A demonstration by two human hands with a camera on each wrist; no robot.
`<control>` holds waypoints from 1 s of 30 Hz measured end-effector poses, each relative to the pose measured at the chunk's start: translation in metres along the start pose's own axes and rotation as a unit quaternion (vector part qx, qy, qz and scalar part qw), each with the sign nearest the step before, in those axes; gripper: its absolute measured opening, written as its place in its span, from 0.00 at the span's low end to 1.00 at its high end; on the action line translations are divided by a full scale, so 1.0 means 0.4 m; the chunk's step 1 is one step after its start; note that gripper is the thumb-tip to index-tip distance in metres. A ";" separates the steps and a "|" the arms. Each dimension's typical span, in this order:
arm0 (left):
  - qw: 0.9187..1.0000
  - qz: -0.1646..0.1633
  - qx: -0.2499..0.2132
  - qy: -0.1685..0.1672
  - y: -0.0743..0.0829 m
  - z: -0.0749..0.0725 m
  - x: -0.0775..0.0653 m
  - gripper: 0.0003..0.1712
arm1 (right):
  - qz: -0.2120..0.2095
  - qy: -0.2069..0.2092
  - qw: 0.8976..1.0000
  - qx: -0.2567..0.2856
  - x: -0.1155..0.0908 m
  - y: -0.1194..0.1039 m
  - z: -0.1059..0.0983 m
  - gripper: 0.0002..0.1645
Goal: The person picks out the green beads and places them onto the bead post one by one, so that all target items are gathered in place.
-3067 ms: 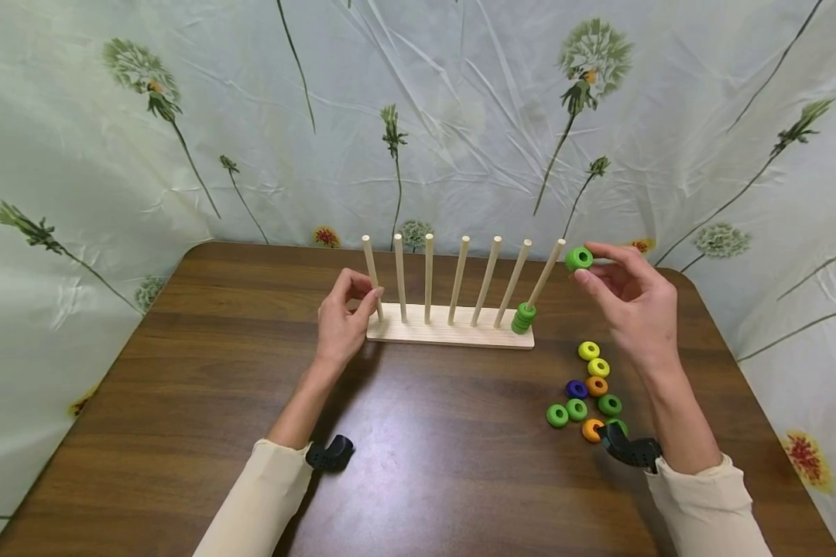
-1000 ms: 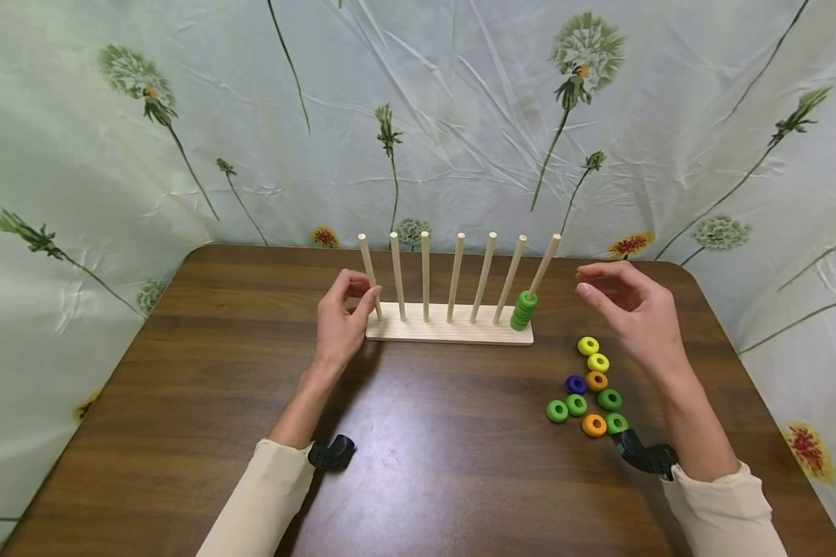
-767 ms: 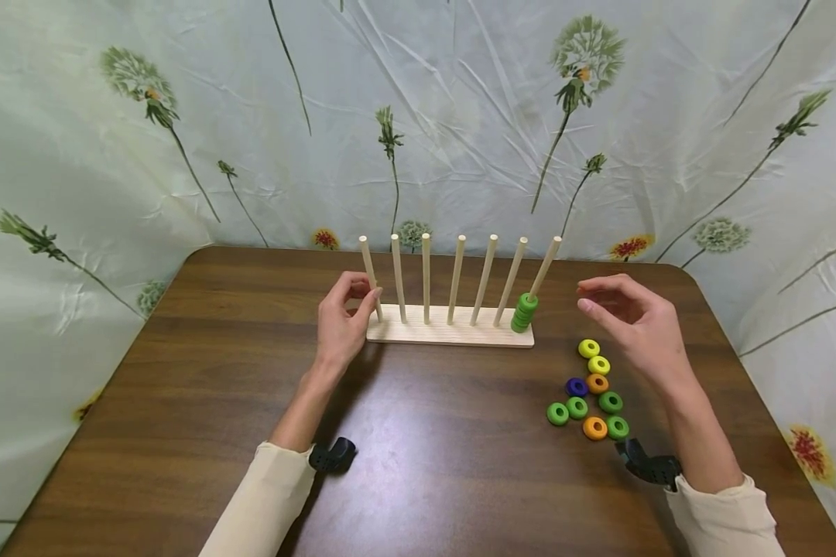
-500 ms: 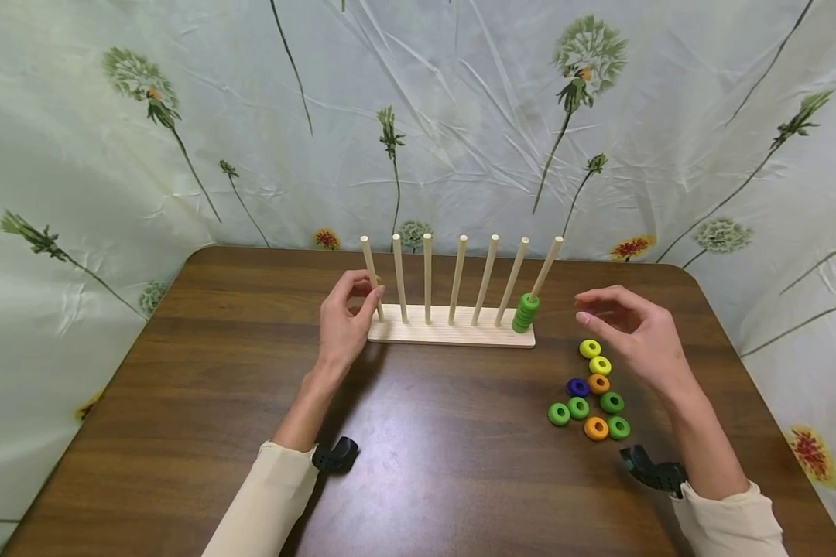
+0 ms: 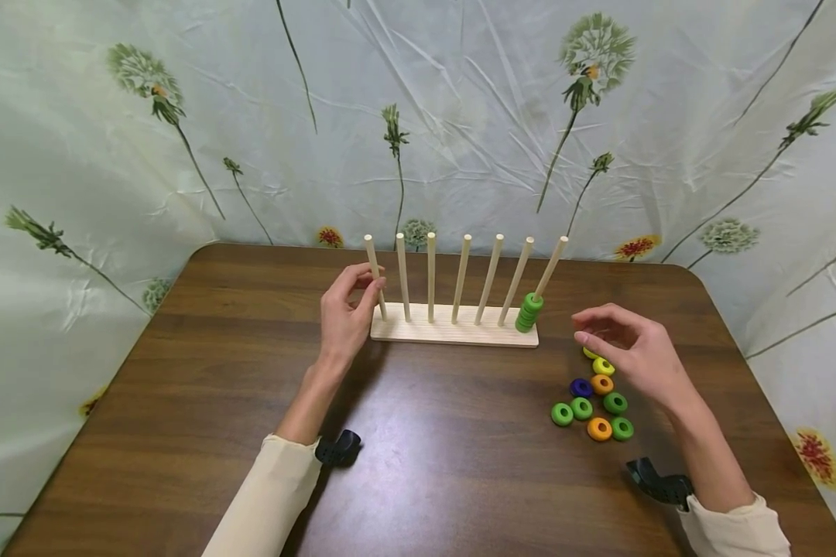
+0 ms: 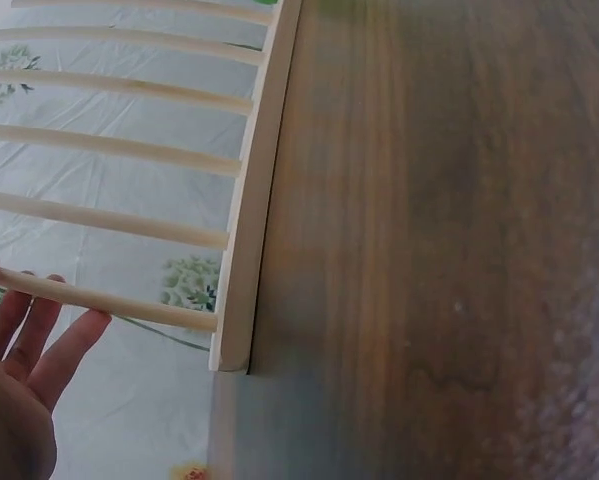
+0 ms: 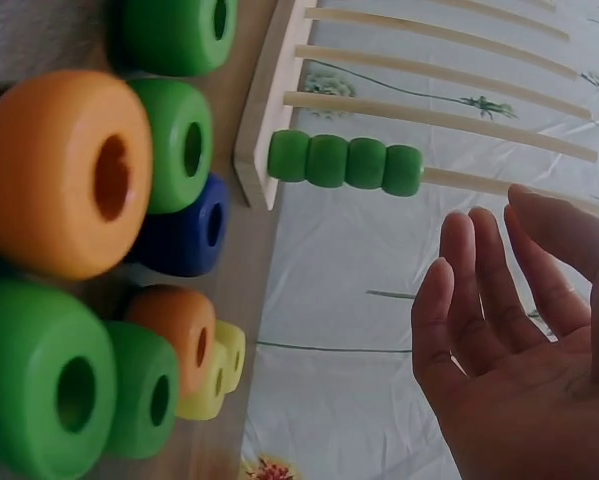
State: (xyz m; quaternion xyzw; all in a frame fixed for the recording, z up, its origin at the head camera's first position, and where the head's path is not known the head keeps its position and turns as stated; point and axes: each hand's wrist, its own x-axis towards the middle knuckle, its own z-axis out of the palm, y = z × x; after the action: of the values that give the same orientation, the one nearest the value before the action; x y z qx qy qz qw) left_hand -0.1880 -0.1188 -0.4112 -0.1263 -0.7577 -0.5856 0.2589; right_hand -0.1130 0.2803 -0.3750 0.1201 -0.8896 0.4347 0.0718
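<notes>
The left hand (image 5: 344,321) grasps the leftmost peg (image 5: 371,251) of a wooden peg stand (image 5: 453,334); the right hand (image 5: 634,346) — released, fingers loosely bent — hangs near two yellow rings (image 5: 599,370); four green rings (image 5: 528,313) encircle the rightmost peg (image 5: 553,267); two orange rings (image 5: 592,435), a blue ring (image 5: 575,390) and four loose green rings (image 5: 557,421) lie on the table (image 5: 446,449).

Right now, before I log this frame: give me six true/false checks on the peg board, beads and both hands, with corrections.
1. The left-hand grip is on the leftmost peg. True.
2. The right-hand grip pinches a yellow bead. False: the right-hand grip holds nothing.
3. Green beads are threaded on the leftmost peg. False: four green beads are stacked on the rightmost peg.
4. The peg board has seven pegs. True.
5. The dark blue bead lies loose on the table. True.
6. Both orange beads are threaded. False: both orange beads lie loose.
</notes>
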 end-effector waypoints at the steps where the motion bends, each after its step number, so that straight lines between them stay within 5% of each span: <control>1: 1.000 0.003 0.000 0.001 -0.001 0.000 0.001 0.11 | 0.001 -0.003 1.000 -0.001 -0.002 0.002 0.001 0.14; 8: 1.000 0.005 -0.011 -0.001 -0.001 -0.004 0.005 0.09 | 0.023 -0.037 0.999 -0.008 -0.015 0.017 0.007 0.14; 16: 1.000 -0.006 -0.015 -0.007 -0.002 -0.005 0.004 0.07 | -0.021 -0.092 0.996 0.006 -0.031 0.046 0.020 0.16; 30: 1.000 -0.018 -0.015 -0.014 0.001 -0.004 0.004 0.11 | -0.033 -0.134 0.990 0.026 -0.050 0.068 0.034 0.21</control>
State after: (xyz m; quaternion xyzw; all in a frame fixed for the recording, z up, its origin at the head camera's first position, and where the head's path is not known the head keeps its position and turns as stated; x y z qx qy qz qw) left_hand -0.1888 -0.1203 -0.4096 -0.1251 -0.7544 -0.5996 0.2359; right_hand -0.1017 0.2885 -0.4084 0.2085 -0.8752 0.4349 -0.0371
